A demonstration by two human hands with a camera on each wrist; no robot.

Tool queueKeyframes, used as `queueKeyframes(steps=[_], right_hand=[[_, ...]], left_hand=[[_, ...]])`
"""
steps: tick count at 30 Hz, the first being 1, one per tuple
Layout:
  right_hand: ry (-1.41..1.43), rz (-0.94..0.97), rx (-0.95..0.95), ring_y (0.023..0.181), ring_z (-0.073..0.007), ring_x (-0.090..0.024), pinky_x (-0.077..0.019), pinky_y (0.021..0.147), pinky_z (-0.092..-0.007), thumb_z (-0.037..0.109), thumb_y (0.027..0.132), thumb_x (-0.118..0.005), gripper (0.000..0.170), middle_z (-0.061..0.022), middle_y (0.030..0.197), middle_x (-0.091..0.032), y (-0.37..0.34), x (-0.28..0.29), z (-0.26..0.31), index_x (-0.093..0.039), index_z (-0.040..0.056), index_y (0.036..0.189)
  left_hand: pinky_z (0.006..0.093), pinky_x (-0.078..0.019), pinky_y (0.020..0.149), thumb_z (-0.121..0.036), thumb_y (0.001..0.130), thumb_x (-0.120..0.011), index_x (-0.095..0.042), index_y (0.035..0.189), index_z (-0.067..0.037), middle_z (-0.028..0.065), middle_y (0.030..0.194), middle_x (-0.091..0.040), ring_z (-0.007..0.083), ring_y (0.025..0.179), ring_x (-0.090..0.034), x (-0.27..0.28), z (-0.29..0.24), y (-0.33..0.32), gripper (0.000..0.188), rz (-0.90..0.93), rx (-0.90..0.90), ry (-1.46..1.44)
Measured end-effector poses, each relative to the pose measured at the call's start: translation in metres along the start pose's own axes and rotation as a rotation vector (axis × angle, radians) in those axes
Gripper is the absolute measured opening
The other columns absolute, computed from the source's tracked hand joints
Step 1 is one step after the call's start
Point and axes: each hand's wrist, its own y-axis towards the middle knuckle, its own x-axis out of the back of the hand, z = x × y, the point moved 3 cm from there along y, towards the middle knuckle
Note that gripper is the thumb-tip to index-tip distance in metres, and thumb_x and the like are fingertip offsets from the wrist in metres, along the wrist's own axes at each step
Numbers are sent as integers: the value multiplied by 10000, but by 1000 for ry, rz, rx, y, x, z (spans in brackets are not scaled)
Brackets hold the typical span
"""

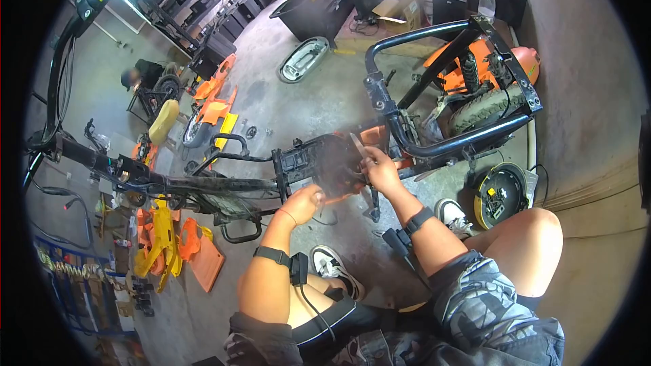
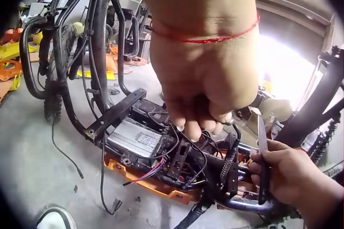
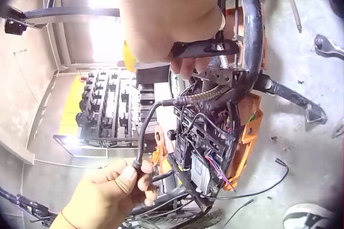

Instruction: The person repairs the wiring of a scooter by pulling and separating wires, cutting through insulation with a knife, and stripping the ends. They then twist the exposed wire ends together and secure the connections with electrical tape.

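Note:
In the right wrist view, my left hand [image 3: 115,194] pinches the end of a black cable [image 3: 144,132] between thumb and fingers. From there the cable runs up to a coiled spring sleeve [image 3: 203,96] at the frame. My right hand [image 1: 381,171] grips a knife with a dark handle [image 2: 263,178] and a pale blade [image 2: 262,132], which points upward in the left wrist view. Both hands are over the stripped scooter frame [image 1: 224,185]. Inside the frame lie a silver controller box [image 2: 138,137] and loose wires [image 2: 150,172], above an orange plastic panel [image 2: 153,185].
Thick black tubes [image 1: 441,146] rise beside the right hand. A round tray of small parts [image 1: 502,196] stands near my right knee. Orange and yellow panels [image 1: 163,237] lie on the floor to the left. Another person [image 1: 146,74] is at the back left.

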Motion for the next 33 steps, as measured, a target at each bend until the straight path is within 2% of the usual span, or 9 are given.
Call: queueKeyframes(steps=[3,5,6,8,15,22,29,31,33], right_hand=[[-82,12,12,709,-158,-649,-530,649,-303,75,974,-537,303,-88,893,-694,0,-2,-5,-597,16,1265],[-54,21,9,708,-156,-646,-529,643,-298,86,979,-536,304,-84,903,-696,-4,-5,3,-596,19,1269],[-20,38,-44,711,-157,-647,-530,648,-298,90,979,-535,304,-86,909,-696,-7,-6,5,-597,21,1268],[62,83,-144,709,-161,-646,-533,675,-313,100,966,-533,303,-92,917,-698,-12,-9,12,-606,14,1248],[17,161,-136,782,-164,-646,-522,682,-314,114,943,-541,272,-93,916,-702,-17,-21,10,-632,-4,1171],[106,104,-324,686,-139,-619,-502,630,-288,94,920,-548,228,-93,878,-689,-21,-22,4,-648,-8,1098],[-87,-14,-129,750,-142,-631,-506,670,-306,116,907,-580,250,-87,890,-689,-13,-25,-10,-642,-4,1117],[-94,-13,-152,766,-129,-624,-501,685,-301,140,926,-567,269,-81,925,-690,-9,-23,-7,-636,8,1150],[183,-63,-259,813,-170,-649,-520,731,-324,210,954,-541,311,-105,976,-702,-7,-21,-3,-638,4,1167]], left_hand=[[448,-473,901,-164,977,-505,-625,1088,-10,218,1077,-659,403,1052,-615,-2,6,7,225,-173,-40,-35],[397,-515,808,-74,960,-537,-626,1098,30,182,990,-685,316,903,-666,2,-10,3,194,-413,-180,157],[442,-497,881,-68,938,-548,-635,1095,12,219,1063,-677,393,1033,-636,2,-14,1,197,-429,-155,189],[445,-492,888,-80,939,-556,-639,1089,4,212,1064,-677,390,1034,-632,3,-27,-2,191,-458,-111,187],[471,-481,875,-146,951,-541,-654,1068,-58,194,1100,-662,394,1061,-616,2,-44,-1,185,-580,33,225],[479,-489,865,-126,936,-553,-664,1043,-48,199,1063,-671,392,1023,-628,1,-48,11,172,-775,93,231],[483,-489,820,-54,871,-598,-668,998,-42,179,979,-663,391,950,-629,12,-59,20,146,-809,-87,394],[472,-488,815,-23,836,-623,-667,984,-47,163,950,-653,371,940,-629,12,-63,17,156,-806,-151,451],[462,-486,826,-22,832,-630,-666,991,-48,150,942,-646,356,939,-627,11,-68,14,165,-755,-260,536]])
